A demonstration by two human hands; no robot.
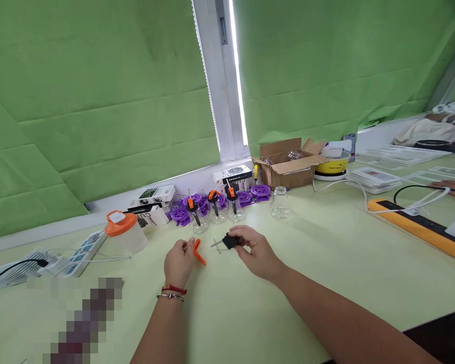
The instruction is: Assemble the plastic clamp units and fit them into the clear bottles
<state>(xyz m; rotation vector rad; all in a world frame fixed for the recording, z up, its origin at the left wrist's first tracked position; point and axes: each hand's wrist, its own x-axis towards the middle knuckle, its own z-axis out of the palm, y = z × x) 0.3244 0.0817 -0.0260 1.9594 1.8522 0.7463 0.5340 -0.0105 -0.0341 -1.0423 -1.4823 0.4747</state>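
Note:
My left hand (179,262) pinches an orange bent plastic piece (199,256) between thumb and fingers, just above the table. Facing it, my right hand (261,254) grips a black plastic part (230,241) with a thin metal rod sticking out to the left. Between the hands is a short metal pin (217,247); whether it lies on the table or joins the rod, I cannot tell. Behind them stand several clear jars (217,214) topped with black and orange fittings. An uncapped clear jar (280,203) stands to their right.
Purple plastic reels (260,192) and small boxes (233,174) line the wall. At the back right is an open cardboard box (291,172) beside a yellow tub (331,166). An orange-lidded container (127,232) and power strips (420,227) flank the workspace. Another person's hand (453,187) rests far right.

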